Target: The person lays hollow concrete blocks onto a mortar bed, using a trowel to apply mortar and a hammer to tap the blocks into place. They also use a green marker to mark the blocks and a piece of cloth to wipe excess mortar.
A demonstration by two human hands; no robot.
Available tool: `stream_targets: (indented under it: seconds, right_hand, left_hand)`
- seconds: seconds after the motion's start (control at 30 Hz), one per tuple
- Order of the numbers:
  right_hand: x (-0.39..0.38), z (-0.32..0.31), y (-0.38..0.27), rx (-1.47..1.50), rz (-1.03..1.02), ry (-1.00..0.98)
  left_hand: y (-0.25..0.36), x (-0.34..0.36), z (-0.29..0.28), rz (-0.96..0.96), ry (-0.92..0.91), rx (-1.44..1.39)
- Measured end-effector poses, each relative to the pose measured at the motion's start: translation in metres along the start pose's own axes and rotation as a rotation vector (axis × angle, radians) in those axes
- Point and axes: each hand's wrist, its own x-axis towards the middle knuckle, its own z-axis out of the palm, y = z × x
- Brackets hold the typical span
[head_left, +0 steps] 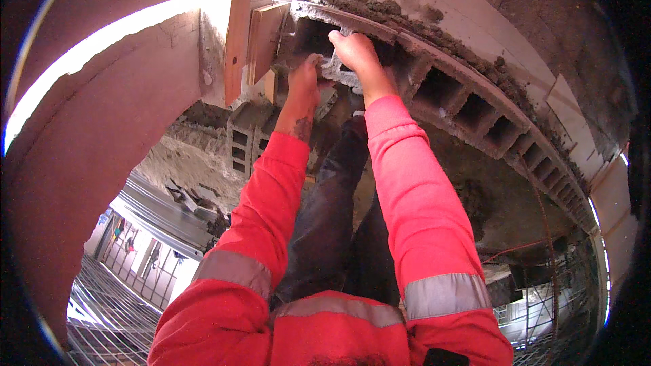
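Both my arms, in red sleeves with grey reflective bands, reach forward to a grey hollow concrete block (344,78) at the near end of a block row. My right hand (358,54) is closed over its upper web, thumb side up. My left hand (305,81) grips its left end with curled fingers, partly hidden behind the wrist. The block sits against the row of hollow blocks (468,105), whose dark cells face me. Rough mortar (386,8) lies along the row's far edge. Whether the block rests fully on the course below is hidden by my hands.
A wooden post (239,34) and a board (266,41) stand just left of my hands. More hollow blocks (241,139) sit lower left, near metal sheets (159,210). Steel mesh (108,305) lies at the bottom left. A thin rebar (542,230) rises at the right.
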Motion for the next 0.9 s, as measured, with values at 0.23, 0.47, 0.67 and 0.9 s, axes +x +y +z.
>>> stream_targets:
  seconds: [0.23,0.47,0.67,0.9]
  right_hand:
    - [0.0,0.001,0.001,-0.006,-0.042,0.034]
    - [0.001,0.002,0.001,0.026,-0.03,0.024]
    - [-0.007,-0.002,0.0,0.025,0.017,0.008]
    - [-0.081,0.005,-0.003,-0.038,-0.186,0.189]
  left_hand:
    - [-0.008,0.012,-0.007,0.016,-0.012,-0.063]
    - [-0.003,0.006,-0.004,-0.048,-0.018,-0.037]
    - [0.0,0.001,-0.002,-0.039,-0.037,-0.026]
    - [0.006,0.005,-0.026,-0.042,-0.025,-0.092]
